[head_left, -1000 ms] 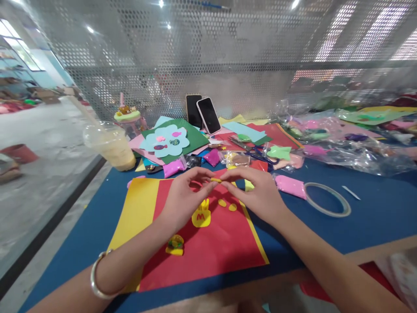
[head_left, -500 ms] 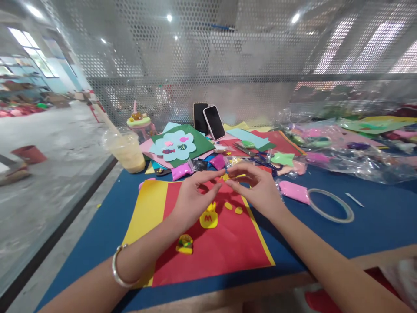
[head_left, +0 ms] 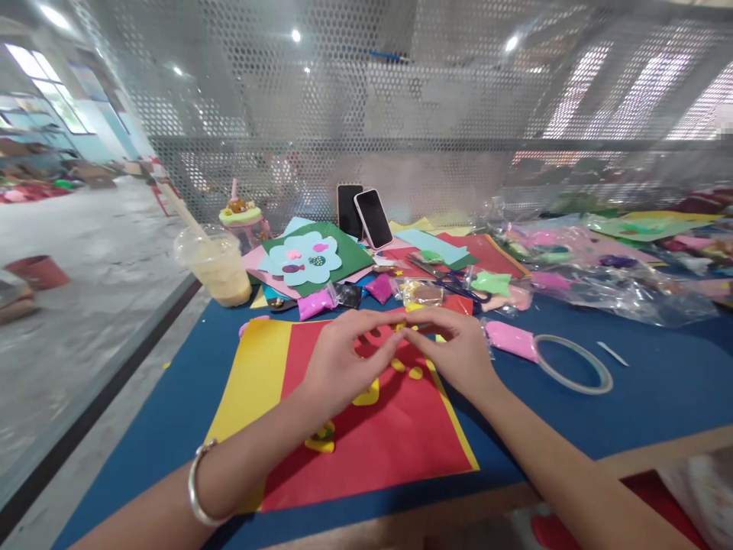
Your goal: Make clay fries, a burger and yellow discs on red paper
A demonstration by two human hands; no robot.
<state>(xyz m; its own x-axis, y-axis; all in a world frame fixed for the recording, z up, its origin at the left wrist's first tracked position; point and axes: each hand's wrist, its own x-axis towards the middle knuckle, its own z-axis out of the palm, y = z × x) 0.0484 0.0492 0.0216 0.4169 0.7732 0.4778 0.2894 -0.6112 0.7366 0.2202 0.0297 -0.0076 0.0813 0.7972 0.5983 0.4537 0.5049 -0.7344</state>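
Note:
My left hand (head_left: 349,355) and my right hand (head_left: 455,347) meet fingertip to fingertip above a red sheet of paper (head_left: 395,451) with yellow edges. Their fingers are closed in a pinch around a small piece of yellow clay (head_left: 399,327), mostly hidden by the fingertips. On the sheet, a yellow clay fries box (head_left: 366,394) is partly covered by my left hand. A clay burger (head_left: 321,439) lies nearer me, partly behind my left forearm. Two flat yellow clay pieces (head_left: 415,373) rest beneath my right hand.
A drink cup (head_left: 214,267) stands at the back left. Two phones (head_left: 375,218) lean at the back. Scissors (head_left: 458,284), coloured paper and clay packets lie behind the sheet. A pink clay packet (head_left: 511,341) and a tape roll (head_left: 573,365) sit to the right.
Both hands have lowered slightly towards me and their fingertips have come together. My left hand and forearm now cover more of the fries box and burger. The view has shifted slightly.

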